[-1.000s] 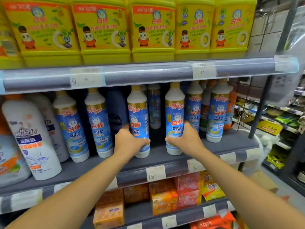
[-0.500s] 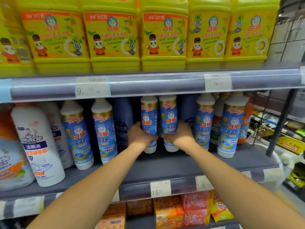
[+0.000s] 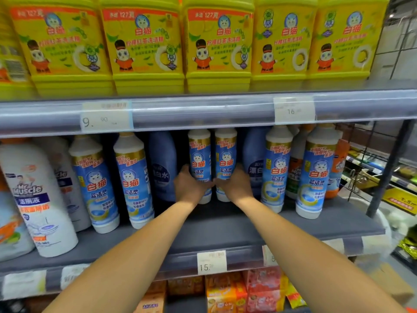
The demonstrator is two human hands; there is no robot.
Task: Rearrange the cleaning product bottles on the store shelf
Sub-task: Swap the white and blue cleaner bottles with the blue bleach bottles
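Note:
Two white bottles with blue labels stand side by side, touching, deep on the grey middle shelf [image 3: 225, 231]. My left hand [image 3: 190, 185] wraps the lower part of the left bottle [image 3: 199, 154]. Around the right bottle [image 3: 225, 154] is my right hand [image 3: 234, 184]. Both bottles are upright with their bases on the shelf. More bottles of the same kind stand nearer the front: two at the left [image 3: 96, 184] [image 3: 134, 179] and two at the right [image 3: 276, 168] [image 3: 316, 172].
Dark blue bottles [image 3: 162, 163] stand behind, either side of my hands. Large white Mr Muscle bottles [image 3: 36, 199] fill the left. Yellow detergent jugs [image 3: 146, 44] line the upper shelf. Orange and red boxes [image 3: 225, 292] sit below. A metal upright [image 3: 388, 168] ends the shelf at right.
Both hands have pushed the two bottles from the shelf's front edge back toward the rear and brought them together until they touch. The view has moved closer to the shelf.

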